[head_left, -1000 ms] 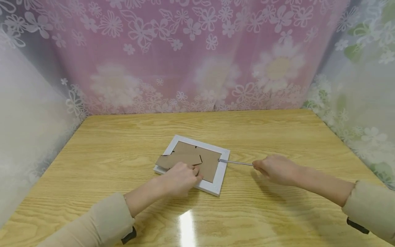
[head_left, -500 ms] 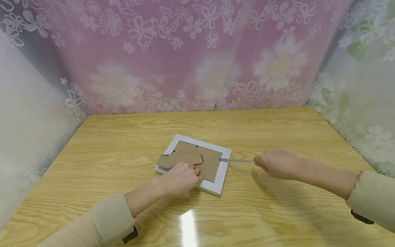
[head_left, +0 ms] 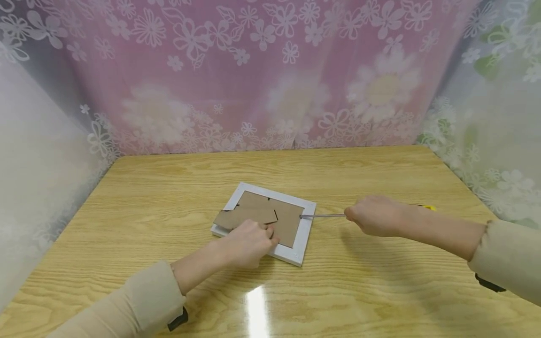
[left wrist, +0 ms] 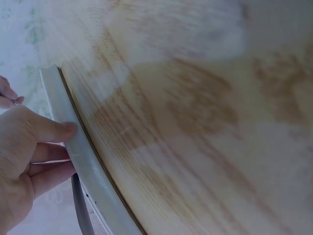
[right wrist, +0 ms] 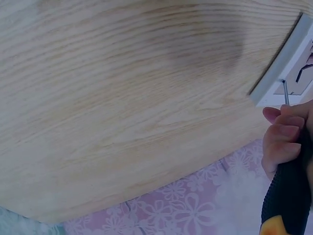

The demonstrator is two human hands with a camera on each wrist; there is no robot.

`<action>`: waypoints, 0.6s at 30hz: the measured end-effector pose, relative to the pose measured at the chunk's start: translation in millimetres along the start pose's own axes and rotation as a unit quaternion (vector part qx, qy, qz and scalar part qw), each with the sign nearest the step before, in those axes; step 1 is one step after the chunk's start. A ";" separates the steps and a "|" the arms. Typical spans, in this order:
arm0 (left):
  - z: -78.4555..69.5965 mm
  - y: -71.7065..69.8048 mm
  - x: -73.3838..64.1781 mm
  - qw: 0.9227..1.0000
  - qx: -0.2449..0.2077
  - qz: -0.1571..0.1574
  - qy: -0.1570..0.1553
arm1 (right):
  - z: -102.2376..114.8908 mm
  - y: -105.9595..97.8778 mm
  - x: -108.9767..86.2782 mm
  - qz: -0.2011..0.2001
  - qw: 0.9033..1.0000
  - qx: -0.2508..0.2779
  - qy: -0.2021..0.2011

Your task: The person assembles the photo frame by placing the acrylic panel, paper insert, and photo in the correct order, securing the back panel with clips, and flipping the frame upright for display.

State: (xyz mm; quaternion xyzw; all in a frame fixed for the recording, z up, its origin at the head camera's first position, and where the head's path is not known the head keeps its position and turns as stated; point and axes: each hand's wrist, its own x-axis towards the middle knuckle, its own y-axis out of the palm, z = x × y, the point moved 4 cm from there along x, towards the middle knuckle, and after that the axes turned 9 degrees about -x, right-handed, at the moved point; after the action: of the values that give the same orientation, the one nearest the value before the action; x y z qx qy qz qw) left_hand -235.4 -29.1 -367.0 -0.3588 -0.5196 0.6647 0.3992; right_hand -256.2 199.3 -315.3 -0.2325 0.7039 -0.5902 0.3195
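A white picture frame point(head_left: 293, 256) lies face down on the table, its brown backing board point(head_left: 287, 230) upward. The easel leg point(head_left: 249, 216) on the board is slightly raised at its left end. My left hand point(head_left: 249, 244) grips the frame's near edge; in the left wrist view its thumb point(left wrist: 63, 131) presses the outer side and the fingers bend over the back. My right hand point(head_left: 374, 216) holds a screwdriver point(right wrist: 288, 191) by its black and yellow handle. The metal shaft point(head_left: 323, 215) reaches left, its tip right at a small dark tab on the board's right edge.
The wood-grain table point(head_left: 169, 188) ends at a pink flowered curtain point(head_left: 253, 94) at the back. Pale flowered cloths point(head_left: 498, 155) hang at both sides. A light reflection lies near the front edge.
My right hand has risen a little, and the screwdriver's shaft lies more level. Its yellow handle end now shows behind the wrist. The left hand and frame stay nearly the same.
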 end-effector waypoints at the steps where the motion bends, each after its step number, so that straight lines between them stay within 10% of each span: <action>1: 0.1 -0.1 0.0 1.000 -0.001 0.001 0.000 | 0.4 -1.3 0.7 0.002 1.000 -0.007 -0.001; 18: 0.1 -0.9 0.0 1.000 -0.001 0.012 -0.003 | 7.0 -20.1 10.6 0.058 0.997 -0.059 -0.008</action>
State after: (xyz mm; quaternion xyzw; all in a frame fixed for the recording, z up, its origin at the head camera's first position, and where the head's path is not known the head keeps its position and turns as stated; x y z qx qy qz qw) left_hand -235.4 -29.0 -366.1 -0.3633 -0.5175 0.6700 0.3891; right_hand -259.4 183.1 -298.2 -0.2145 0.7472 -0.5262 0.3446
